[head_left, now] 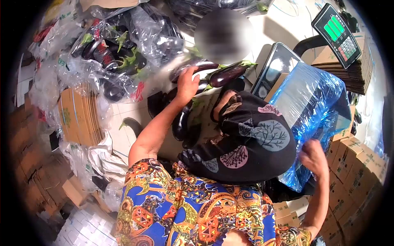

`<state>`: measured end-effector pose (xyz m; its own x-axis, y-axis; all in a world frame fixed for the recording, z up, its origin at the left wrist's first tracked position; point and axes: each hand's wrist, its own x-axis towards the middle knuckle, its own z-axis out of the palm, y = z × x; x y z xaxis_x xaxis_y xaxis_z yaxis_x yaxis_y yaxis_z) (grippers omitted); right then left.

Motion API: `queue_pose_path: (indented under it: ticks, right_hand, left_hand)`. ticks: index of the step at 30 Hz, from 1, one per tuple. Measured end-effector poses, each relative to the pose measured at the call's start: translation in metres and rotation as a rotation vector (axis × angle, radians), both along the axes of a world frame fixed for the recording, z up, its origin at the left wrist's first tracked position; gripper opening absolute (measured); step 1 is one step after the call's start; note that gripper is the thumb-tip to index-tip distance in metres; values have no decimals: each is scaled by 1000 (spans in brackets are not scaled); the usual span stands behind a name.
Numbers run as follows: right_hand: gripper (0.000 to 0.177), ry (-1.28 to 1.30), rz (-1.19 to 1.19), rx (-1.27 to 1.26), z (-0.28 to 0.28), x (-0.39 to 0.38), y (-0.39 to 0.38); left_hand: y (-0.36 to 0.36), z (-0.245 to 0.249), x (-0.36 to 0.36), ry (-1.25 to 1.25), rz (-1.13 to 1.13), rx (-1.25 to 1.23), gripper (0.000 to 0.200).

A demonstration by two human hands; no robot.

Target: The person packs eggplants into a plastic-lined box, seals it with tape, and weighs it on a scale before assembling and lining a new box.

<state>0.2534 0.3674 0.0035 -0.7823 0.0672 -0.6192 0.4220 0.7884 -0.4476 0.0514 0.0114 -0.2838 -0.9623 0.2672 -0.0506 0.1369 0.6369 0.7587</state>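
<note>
My left hand (pixel 188 85) is closed on a dark purple eggplant (pixel 207 65), its fingers bent over the upper side. Another eggplant (pixel 230 75) with a green stem lies just right of it, and several more eggplants (pixel 180 123) rest on the floor below my left forearm. My right hand (pixel 314 157), slightly blurred, is curled into a fist at the edge of a blue plastic bag (pixel 293 172). This bag lines an open carton (pixel 277 87), whose inside is mostly hidden by shiny film. My bent leg in black tree-print cloth (pixel 262 135) lies between both hands.
A scale platform (pixel 283 55) and its lit display (pixel 336 35) stand beside the carton. Clear plastic bags of eggplants (pixel 113 53) crowd the upper left. Flattened cardboard (pixel 80 115) stands at left; stacked cartons (pixel 349 168) line the right.
</note>
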Motion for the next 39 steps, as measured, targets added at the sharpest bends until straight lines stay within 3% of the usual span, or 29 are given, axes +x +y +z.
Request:
queue_pose_path:
  ticks: [2, 5, 6, 7, 9, 13, 15, 17, 20, 23, 27, 28, 29, 31, 32, 35, 37, 38, 39]
  right_hand:
    - [17, 255, 164, 91, -77, 30, 21]
    - [24, 174, 57, 152, -168, 74, 67]
    - [25, 135, 35, 168, -166, 65, 62]
    - [26, 93, 15, 179, -165, 55, 52]
    - [28, 38, -3, 184, -154, 39, 35]
    - [31, -22, -7, 170, -143, 29, 27]
    - [33, -42, -2, 166, -140, 26, 28]
    - [35, -54, 12, 160, -135, 23, 26]
    - [38, -75, 30, 154, -130, 19, 25]
    - [41, -94, 45, 144, -124, 13, 23]
    - [45, -114, 67, 140, -113, 5, 22]
    - [46, -125, 74, 142, -109, 3, 22]
    - [47, -131, 82, 137, -105, 0, 21]
    - [49, -151, 102, 130, -94, -3, 22]
    - [49, -162, 108, 131, -90, -7, 23]
    - [46, -136, 176, 140, -85, -15, 28]
    - [35, -50, 259, 164, -93, -13, 35]
    - [38, -37, 230, 186, -95, -13, 36]
    - [46, -487, 172, 277, -72, -39, 20]
  left_hand:
    - [20, 9, -8, 180, -86, -30, 42]
    - [43, 5, -29, 366, -174, -216, 49]
    - [44, 0, -39, 404, -201, -307, 52]
    - [42, -5, -49, 594, -224, -352, 49]
    - [36, -49, -79, 485, -275, -401, 54]
    - [33, -7, -58, 578, -128, -157, 47]
    - [7, -30, -34, 178, -198, -86, 51]
    - [-9, -48, 11, 215, -114, 60, 58]
    - [-7, -40, 47, 171, -225, -201, 63]
    - [37, -19, 41, 215, -269, -195, 76]
    - [81, -34, 21, -32, -321, -306, 85]
    - [87, -22, 18, -212, -241, -237, 81]
    - [84, -22, 17, -162, -199, -42, 70]
    - [75, 33, 18, -846, -64, 492, 62]
    - [67, 46, 24, -903, -10, 566, 54]
    - [33, 59, 29, -1185, -108, 822, 56]
    - [32, 93, 33, -1157, -149, 914, 55]
    - [33, 110, 32, -1140, -174, 960, 56]
    - [35, 117, 30, -1112, -197, 1001, 61]
